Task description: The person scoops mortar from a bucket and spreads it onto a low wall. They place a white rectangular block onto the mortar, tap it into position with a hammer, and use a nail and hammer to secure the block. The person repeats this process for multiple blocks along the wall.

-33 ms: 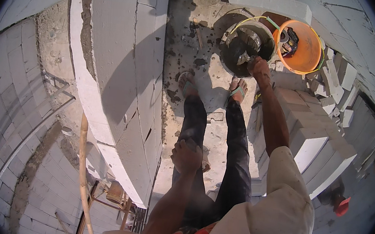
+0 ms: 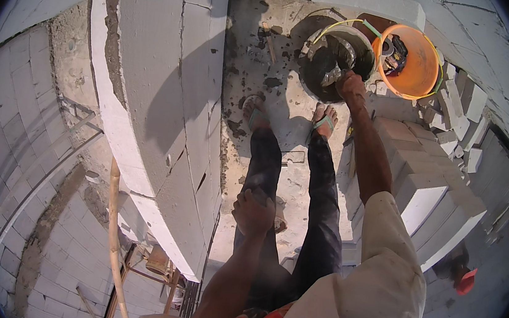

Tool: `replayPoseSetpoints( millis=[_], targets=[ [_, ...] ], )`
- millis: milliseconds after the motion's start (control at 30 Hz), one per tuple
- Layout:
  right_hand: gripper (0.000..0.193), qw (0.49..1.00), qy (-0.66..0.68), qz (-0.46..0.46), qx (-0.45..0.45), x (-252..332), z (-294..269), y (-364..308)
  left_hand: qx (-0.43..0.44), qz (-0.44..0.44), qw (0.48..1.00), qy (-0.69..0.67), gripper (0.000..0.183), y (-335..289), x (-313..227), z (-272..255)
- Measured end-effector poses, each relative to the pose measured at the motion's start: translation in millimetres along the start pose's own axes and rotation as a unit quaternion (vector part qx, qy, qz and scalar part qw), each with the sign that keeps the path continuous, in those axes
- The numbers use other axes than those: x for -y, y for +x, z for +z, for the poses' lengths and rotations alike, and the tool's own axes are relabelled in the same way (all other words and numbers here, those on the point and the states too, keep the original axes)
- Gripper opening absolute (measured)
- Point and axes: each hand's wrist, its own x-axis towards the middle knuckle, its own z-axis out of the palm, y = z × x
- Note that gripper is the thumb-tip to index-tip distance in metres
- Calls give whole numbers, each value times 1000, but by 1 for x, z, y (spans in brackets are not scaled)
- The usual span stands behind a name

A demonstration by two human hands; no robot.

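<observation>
Mortar (image 2: 323,62) lies wet and grey in a dark round bucket (image 2: 370,52) beyond my right foot. My right hand (image 2: 353,86) is at the bucket's near right rim, closed round the handle of a trowel (image 2: 331,76). The trowel's metal blade, smeared with mortar, dips toward the mix; the fist hides its handle. Bent over my left knee, my left hand (image 2: 254,213) rests on the dark trousers with its fingers draped over the cloth, holding nothing.
An orange bucket (image 2: 419,64) with tools inside stands right of the mortar. Stacked pale blocks (image 2: 430,196) and broken pieces (image 2: 458,109) lie on the right. A block wall (image 2: 153,61) rises on my left, with a bamboo pole (image 2: 113,218) beyond it.
My right hand has shifted slightly away from me, and the trowel's blade has moved a little in the bucket. The left hand stays on the knee.
</observation>
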Motion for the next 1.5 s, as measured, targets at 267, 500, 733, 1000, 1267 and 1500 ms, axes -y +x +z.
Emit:
replayPoseSetpoints(
  millis=[267,500,733,1000,1267,1500],
  targets=[
    [27,969,189,-53,153,6,32,-6,-26,-17,999,-30,67,-14,-21,12],
    [30,918,311,-156,188,-57,4,-69,-21,-72,996,-48,62,-36,-41,36],
    [24,763,486,-291,311,97,-115,-160,-19,-114,989,-88,60,-71,-38,36],
    [36,703,331,-621,-104,306,-149,-203,32,-80,987,-134,43,-94,-22,99],
    [44,725,0,-686,-63,206,-85,-289,-27,-58,984,-168,36,-107,13,157],
    [38,835,125,-521,123,93,-68,-320,-46,16,987,-152,35,-116,25,162]
  ],
)
